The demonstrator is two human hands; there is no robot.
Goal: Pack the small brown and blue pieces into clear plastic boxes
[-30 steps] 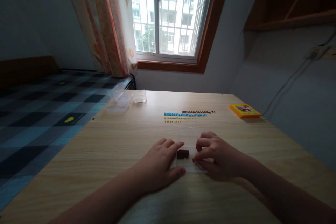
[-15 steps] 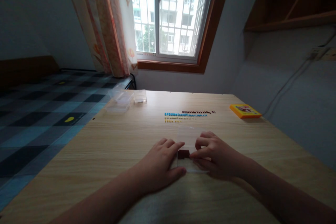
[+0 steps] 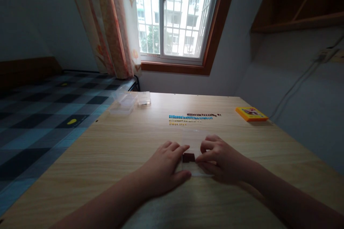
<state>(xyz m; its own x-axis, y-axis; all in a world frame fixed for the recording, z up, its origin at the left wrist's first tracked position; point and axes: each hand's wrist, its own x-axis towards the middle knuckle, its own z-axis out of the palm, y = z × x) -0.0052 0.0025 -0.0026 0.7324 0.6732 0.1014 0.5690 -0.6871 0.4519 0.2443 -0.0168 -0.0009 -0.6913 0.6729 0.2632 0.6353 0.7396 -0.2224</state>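
Observation:
A small dark brown block (image 3: 188, 157) sits on a clear baseplate (image 3: 194, 139) on the wooden table (image 3: 120, 150). My left hand (image 3: 163, 168) lies flat on the table, fingers stretched out, holding down the plate's left edge. My right hand (image 3: 219, 157) is curled, its thumb and forefinger pinched against the right side of the brown block. Beyond the plate lie rows of tiny blue, brown and yellow bricks (image 3: 190, 117).
Clear plastic boxes (image 3: 126, 102) stand at the table's far left corner. An orange-yellow box (image 3: 251, 113) lies at the far right. A bed with a checked cover (image 3: 40, 114) runs along the left of the table. A window and curtain are behind.
My right fingers have moved left up against the brown block. The left hand has stayed in place.

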